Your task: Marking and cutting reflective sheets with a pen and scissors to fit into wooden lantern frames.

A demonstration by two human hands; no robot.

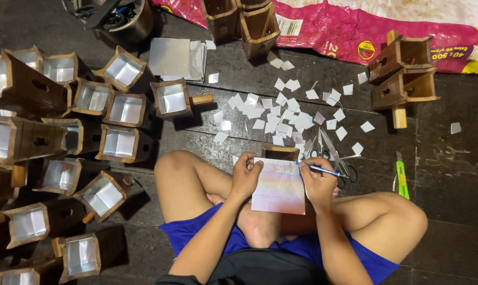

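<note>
- Left hand (245,177) pinches a shiny silver sheet (279,186); right hand (318,184) grips a blue pen (319,169) on it.
- Beyond both: pink printed sack (323,32), yellow-ended, on the floor (450,174).

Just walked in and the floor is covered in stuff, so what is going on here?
A person sits cross-legged on the dark floor. Their left hand steadies a shiny sheet over a wooden box, while the right hand puts a blue pen to its edge. Scissors, cut squares and a green utility knife lie nearby. Foil-lined boxes crowd one side.
</note>
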